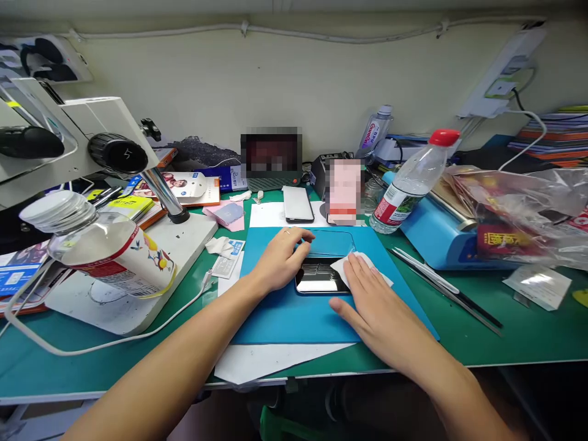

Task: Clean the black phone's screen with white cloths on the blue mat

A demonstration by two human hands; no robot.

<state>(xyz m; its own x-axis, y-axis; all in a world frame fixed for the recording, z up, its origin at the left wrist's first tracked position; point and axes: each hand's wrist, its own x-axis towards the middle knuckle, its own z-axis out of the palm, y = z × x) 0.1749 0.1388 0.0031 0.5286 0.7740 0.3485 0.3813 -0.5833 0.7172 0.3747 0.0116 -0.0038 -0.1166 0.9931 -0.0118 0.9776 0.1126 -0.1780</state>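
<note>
A dark, glossy phone (320, 282) lies face up on a blue mat (294, 324). My left hand (281, 260) is at the phone's left end, its fingers bent and the thumb close to the phone's upper edge; the exact contact is partly hidden. Under the fingers of my right hand (367, 294) a white wipe (340, 267) is pressed on the phone's right end, with the thumb held apart. Just behind the phone, a clear, dark-edged sheet (333, 241) like a screen protector lies on the mat.
Tweezers (450, 291) lie right of the mat, near a red-capped bottle (408, 184) and a blue device (432, 233) under plastic bags. Left are a microscope stand (177, 208), an opened bottle (119, 251) and a white cable (169, 320). A white-covered phone (297, 204) lies behind.
</note>
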